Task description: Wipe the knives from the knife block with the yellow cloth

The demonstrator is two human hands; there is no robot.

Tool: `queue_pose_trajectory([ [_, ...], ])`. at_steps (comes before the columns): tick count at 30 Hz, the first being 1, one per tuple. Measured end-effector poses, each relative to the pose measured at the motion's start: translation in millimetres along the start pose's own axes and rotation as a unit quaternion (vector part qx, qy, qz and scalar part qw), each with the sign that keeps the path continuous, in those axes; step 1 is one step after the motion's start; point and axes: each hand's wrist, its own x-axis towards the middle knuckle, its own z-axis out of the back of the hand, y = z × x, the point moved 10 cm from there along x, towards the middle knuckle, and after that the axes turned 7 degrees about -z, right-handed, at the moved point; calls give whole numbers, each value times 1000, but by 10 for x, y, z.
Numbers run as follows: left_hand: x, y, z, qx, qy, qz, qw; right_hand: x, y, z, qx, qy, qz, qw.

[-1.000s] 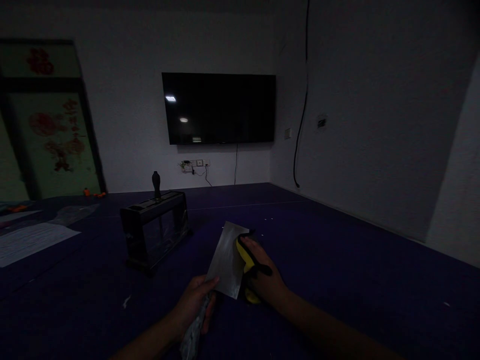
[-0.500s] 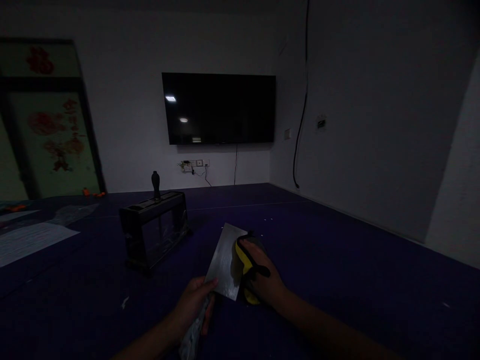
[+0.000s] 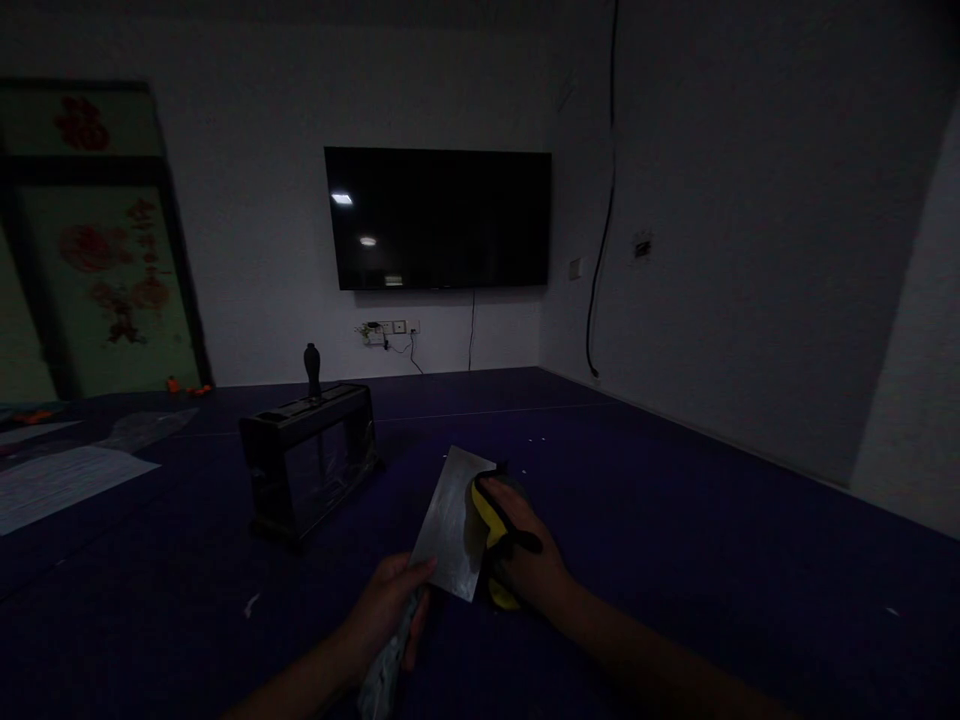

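Metal blade right of black frame, nearer my camera. Left hand: fingers pinching blade base and handle. Right hand: fingers pressing yellow-black cloth against it. I judge it stiff, light, slick; best held by handle.

The right hand masks much of the yellow-and-black cloth, which conceals the right edge of the metal blade. The left hand hides the upper handle; the bottom border crops its butt, along with the left forearm and right forearm. A pale sheet is cut at left, a black cable at top. The white specks, possibly scraps, are too small to identify.
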Motion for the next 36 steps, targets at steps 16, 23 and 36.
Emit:
queue_pose_trajectory([
  [16,-15,-7,-56,8,21,6,1000,1,-203,66,-23,-56,-39,997],
  [23,-22,-24,-30,19,3,3,1000,-7,-80,36,-39,-35,-10,999],
  [36,22,-10,27,9,-21,-2,1000,-165,384,-218,-121,68,198,970],
])
